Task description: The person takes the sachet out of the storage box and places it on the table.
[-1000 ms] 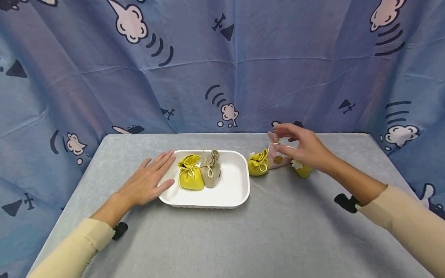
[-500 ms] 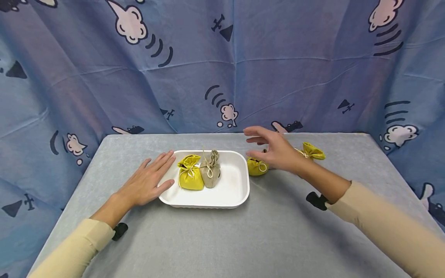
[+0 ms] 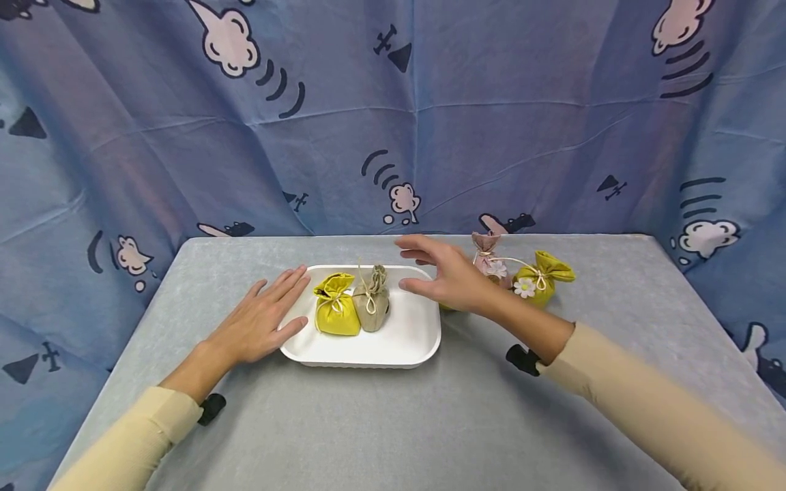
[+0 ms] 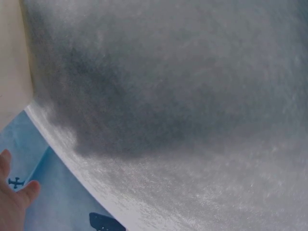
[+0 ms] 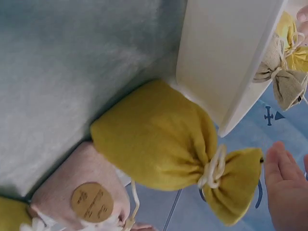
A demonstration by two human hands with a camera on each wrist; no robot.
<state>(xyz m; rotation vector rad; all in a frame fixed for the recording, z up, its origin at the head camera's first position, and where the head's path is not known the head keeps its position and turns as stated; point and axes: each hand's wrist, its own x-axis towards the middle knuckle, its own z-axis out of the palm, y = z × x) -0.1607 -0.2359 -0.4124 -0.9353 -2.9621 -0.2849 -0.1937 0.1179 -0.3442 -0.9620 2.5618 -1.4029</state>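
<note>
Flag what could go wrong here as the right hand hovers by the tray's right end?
Right hand, open and empty, hides the yellow pouch that lies against the tray wall from the head view: a blind grasp may catch the rim. Pink pouch and flower pouch lie close together with loose strings, so one may drag along. Left hand only rests at the tray's edge.

Grey felt-covered table (image 3: 381, 423); blue cartoon-print curtain (image 3: 393, 116) hung behind, wrapping both sides.
</note>
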